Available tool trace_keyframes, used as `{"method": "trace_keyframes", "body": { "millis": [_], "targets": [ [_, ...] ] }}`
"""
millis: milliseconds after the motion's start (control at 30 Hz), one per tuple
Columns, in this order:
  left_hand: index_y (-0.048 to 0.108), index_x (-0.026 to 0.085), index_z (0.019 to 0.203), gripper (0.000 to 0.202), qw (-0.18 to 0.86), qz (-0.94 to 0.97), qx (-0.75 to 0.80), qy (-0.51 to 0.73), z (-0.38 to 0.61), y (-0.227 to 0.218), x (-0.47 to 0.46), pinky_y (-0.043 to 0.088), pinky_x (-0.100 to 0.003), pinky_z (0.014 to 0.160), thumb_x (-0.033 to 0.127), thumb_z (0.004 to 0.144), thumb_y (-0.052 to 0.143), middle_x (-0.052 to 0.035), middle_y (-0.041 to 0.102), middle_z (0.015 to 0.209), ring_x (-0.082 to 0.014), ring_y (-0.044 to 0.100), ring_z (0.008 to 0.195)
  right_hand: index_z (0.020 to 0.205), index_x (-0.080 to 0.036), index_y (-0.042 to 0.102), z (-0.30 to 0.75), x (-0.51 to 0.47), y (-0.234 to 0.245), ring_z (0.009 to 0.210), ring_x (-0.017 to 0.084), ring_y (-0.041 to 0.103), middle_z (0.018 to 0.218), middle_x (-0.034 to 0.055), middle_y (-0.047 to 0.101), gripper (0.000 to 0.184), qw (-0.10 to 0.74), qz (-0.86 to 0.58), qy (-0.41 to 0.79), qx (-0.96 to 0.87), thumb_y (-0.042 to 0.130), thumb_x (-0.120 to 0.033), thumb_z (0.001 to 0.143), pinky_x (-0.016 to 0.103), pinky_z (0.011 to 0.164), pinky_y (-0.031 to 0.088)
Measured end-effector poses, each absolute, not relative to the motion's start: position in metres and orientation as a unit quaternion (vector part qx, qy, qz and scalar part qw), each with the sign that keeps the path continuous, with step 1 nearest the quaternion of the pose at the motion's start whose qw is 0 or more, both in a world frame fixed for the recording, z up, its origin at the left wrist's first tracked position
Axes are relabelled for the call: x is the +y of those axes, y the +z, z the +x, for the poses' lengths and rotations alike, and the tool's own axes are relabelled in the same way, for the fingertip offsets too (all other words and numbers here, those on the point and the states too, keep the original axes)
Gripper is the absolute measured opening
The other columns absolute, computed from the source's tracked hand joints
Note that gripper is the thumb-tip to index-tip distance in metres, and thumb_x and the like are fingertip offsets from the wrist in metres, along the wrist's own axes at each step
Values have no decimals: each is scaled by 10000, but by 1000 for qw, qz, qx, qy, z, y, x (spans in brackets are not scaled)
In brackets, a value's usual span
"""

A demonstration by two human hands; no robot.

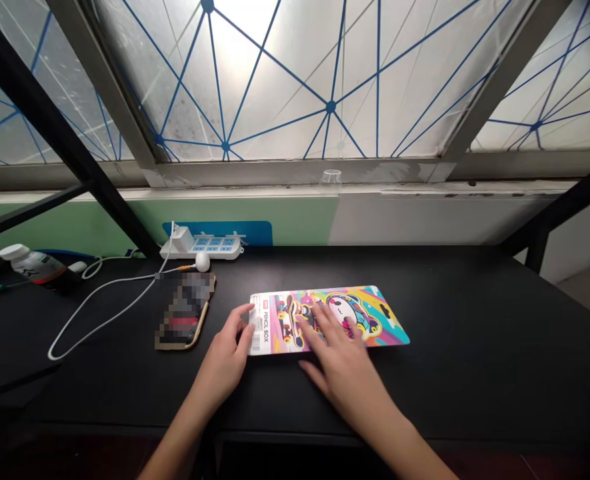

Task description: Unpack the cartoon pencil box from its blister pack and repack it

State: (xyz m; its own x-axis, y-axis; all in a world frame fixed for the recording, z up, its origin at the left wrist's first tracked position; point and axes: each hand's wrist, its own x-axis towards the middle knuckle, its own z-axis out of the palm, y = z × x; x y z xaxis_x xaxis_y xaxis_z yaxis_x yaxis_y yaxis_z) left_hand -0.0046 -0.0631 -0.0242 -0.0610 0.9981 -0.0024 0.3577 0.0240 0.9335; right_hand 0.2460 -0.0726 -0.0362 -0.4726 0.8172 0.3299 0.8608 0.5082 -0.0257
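A flat, colourful pencil box (285, 343) lies on the black desk. It is printed with a cartoon bear and a skateboard, and a white strip at its left end reads "PENCIL BOX". My left hand (229, 350) grips that left end, with thumb and forefinger bent at its edge. Across the middle of the printed face rests my right hand (339, 353), open, its fingers spread and its thumb out past the near edge. The right fingers cover part of the picture and are slightly blurred.
Left of the box lies a phone (187, 313), its screen pixelated. Behind it, a white power strip (217, 248) with a plugged-in charger stands against the wall, and a white cable (82, 317) loops over the desk (475, 347). A bottle (39, 267) is far left. Black frame bars flank the desk.
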Motion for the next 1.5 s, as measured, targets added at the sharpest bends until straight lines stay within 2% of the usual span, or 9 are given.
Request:
{"method": "trace_keyframes", "body": {
  "millis": [167,367,567,700,800,900,1033,1267,1500],
  "targets": [
    [602,189,1239,378,407,572,573,423,-7,-16,-42,390,-243,547,407,930,593,42,508,665,-154,508,585,1546,-191,414,214,-59,-14,1499,360,334,1629,164,353,627,104,-422,-1,-901,578,-375,969,602,1157,350],
    [579,208,1103,246,388,564,582,438,-7,-22,-52,415,-254,626,408,961,559,38,543,680,-163,568,656,1581,-332,346,266,-51,-4,1496,322,351,1644,42,344,681,67,-417,35,-906,599,-467,963,594,1184,331],
    [554,238,1155,236,319,594,629,385,-13,-20,-61,435,-286,643,404,999,490,38,562,683,-185,588,650,1578,-402,327,339,-56,-18,1487,329,364,1620,15,401,644,84,-483,10,-872,525,-542,981,599,1137,395],
    [581,218,1270,320,140,684,658,283,-5,-3,-54,494,-397,832,319,993,457,-106,675,1021,-287,644,957,1522,-331,457,339,-56,-21,1455,381,409,1602,88,429,608,98,-507,-29,-856,541,-557,964,638,1097,418],
    [514,196,1410,423,37,743,611,271,13,7,-38,420,-489,1069,280,1004,430,-187,541,1409,-344,499,1318,1540,-270,430,306,-51,-19,1473,386,377,1613,144,403,643,107,-488,-42,-865,547,-537,967,652,1140,359],
    [382,177,1531,518,114,803,538,228,30,6,-16,316,-507,1188,374,1052,375,-189,364,1610,-321,312,1508,1580,-224,348,268,-40,-19,1513,393,282,1646,157,331,749,88,-441,-37,-892,594,-532,944,651,1169,320],
    [252,209,1609,712,169,829,510,153,37,-5,6,148,-590,1235,613,1031,342,-166,233,1683,-328,130,1573,1542,-177,408,241,-21,-21,1516,406,263,1634,187,345,738,76,-424,-44,-902,659,-479,917,651,1182,293],
    [216,158,1628,829,154,829,521,130,32,-8,12,101,-574,1248,699,1002,275,-169,169,1692,-330,64,1577,1594,-285,313,277,-5,-19,1511,310,321,1642,80,367,704,86,-402,-31,-911,582,-259,944,558,1195,333],
    [406,220,1565,797,161,828,522,125,33,-6,14,120,-586,1246,740,962,362,-140,213,1686,-354,94,1571,1622,-392,145,361,-6,-32,1521,283,293,1657,16,325,818,118,-426,-26,-897,534,-191,931,558,1191,351]
  ]
}}
